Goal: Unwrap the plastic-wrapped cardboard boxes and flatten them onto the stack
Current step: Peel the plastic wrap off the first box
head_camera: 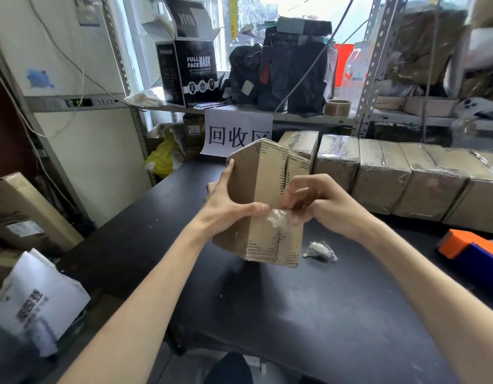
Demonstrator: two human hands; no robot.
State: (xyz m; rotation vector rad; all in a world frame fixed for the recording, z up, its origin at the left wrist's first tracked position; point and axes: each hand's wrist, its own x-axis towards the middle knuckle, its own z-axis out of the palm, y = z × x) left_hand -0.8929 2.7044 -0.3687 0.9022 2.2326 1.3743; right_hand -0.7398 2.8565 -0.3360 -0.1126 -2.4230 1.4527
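While the left hand clamps the cardboard box at centre frame, fingers spread up its left face and thumb laid across the front corner, the right hand reaches in from the right. Its fingertips are bunched, pinching a scrap of clear plastic that clings to the box's front edge. The box is tilted, one corner toward the camera, top flaps standing slightly apart, bare brown card showing dark printed dashes along the seams. It sits just over the black surface; whether its lower corner touches, I can't tell. To the lower right of the box, a crumpled wad of plastic lies on the surface. On the right side of the frame, a row of wrapped boxes runs along the back edge, film glinting. Behind the box, a paper sign hangs off the shelf, and an orange-and-blue object pokes in at far right.
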